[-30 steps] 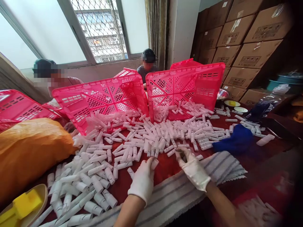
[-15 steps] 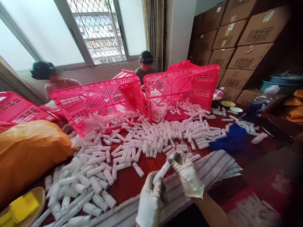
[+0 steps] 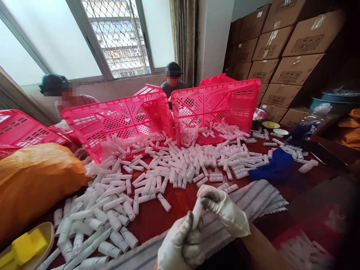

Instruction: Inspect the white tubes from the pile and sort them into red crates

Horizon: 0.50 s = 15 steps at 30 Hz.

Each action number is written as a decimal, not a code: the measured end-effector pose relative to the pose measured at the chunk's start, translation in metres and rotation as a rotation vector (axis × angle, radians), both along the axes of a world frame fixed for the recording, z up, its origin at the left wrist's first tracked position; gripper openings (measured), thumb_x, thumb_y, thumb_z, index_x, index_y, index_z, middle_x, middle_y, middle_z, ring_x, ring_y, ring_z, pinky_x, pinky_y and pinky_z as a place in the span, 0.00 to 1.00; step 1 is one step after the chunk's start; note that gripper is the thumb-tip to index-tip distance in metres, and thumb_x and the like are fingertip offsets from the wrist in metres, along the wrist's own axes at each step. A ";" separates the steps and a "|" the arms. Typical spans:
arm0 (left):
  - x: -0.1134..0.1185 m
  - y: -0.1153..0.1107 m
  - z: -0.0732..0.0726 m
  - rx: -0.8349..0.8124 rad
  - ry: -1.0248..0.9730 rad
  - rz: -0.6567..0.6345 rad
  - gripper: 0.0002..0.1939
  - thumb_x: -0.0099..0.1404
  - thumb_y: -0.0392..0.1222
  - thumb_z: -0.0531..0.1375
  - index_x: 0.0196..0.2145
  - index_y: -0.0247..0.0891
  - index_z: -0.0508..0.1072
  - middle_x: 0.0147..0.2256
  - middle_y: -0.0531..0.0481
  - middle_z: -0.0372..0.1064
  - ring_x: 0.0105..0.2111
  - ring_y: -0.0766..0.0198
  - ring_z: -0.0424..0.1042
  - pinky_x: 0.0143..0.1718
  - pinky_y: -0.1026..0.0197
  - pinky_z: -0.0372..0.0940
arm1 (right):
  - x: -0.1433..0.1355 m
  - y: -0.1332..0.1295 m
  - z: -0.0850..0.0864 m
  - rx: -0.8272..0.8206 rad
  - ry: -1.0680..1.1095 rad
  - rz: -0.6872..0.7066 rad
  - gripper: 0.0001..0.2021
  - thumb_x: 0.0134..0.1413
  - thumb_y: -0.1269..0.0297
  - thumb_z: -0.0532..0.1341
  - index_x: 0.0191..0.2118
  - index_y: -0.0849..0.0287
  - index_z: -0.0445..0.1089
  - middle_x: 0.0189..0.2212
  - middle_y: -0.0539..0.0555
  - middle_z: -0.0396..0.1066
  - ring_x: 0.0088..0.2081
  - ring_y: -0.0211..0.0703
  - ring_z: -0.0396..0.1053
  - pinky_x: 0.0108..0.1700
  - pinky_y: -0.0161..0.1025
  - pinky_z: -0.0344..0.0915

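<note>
Between my two gloved hands is a small white plastic tube [image 3: 197, 213], held upright at a slant. My left hand [image 3: 181, 240] grips its lower end, thumb and fingers closed around it. The fingertips of my right hand [image 3: 222, 208] pinch its top end. Both white gloves are stained grey at the fingers. Beneath my hands lies a grey striped towel [image 3: 247, 200] along the table's near edge. A big heap of similar white tubes [image 3: 157, 180], many with a dark curved mark, spreads over the red table [image 3: 152, 221] just beyond.
Tipped pink crates [image 3: 126, 116] stand behind the heap, with two people beyond. An orange sack [image 3: 39, 180] and a bowl with a yellow sponge [image 3: 30, 245] are on the left. A blue cloth [image 3: 272, 167], a bottle [image 3: 309, 122] and stacked cartons [image 3: 284, 67] are on the right.
The tube has turned more upright, and its dark marks no longer show. My right hand has shifted slightly right and down; my left fingers have curled further round the lower end.
</note>
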State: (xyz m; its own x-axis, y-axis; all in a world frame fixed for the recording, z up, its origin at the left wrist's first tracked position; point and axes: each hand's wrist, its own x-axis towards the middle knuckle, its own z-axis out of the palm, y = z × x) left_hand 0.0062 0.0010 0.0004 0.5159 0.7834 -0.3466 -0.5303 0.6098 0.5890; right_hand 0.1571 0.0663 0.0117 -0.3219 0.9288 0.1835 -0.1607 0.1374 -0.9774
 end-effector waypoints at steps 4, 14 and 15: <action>-0.001 0.004 0.005 0.113 0.329 0.147 0.22 0.56 0.62 0.60 0.30 0.37 0.66 0.18 0.61 0.54 0.14 0.76 0.50 0.17 0.70 0.50 | 0.004 -0.004 0.007 -0.042 -0.042 0.035 0.13 0.54 0.52 0.61 0.32 0.58 0.69 0.28 0.48 0.63 0.31 0.37 0.61 0.35 0.35 0.61; 0.025 0.005 -0.009 0.485 0.974 0.425 0.16 0.59 0.52 0.60 0.41 0.40 0.72 0.40 0.45 0.73 0.40 0.59 0.70 0.45 0.63 0.60 | 0.002 -0.024 -0.003 -0.122 0.002 -0.121 0.12 0.53 0.53 0.62 0.35 0.57 0.69 0.32 0.51 0.68 0.37 0.42 0.66 0.43 0.39 0.64; 0.026 0.005 -0.008 0.446 0.864 0.382 0.17 0.59 0.53 0.61 0.40 0.39 0.72 0.38 0.47 0.72 0.37 0.61 0.70 0.42 0.64 0.61 | 0.006 -0.025 -0.004 -0.135 0.006 -0.128 0.12 0.53 0.53 0.62 0.36 0.57 0.70 0.33 0.52 0.69 0.37 0.42 0.66 0.43 0.39 0.64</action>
State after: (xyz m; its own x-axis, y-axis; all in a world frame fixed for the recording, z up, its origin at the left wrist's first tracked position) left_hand 0.0322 0.0055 -0.0079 -0.0789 0.9897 -0.1192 0.0667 0.1245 0.9900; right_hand 0.1630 0.0416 0.0073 -0.1983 0.9786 0.0556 -0.1563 0.0244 -0.9874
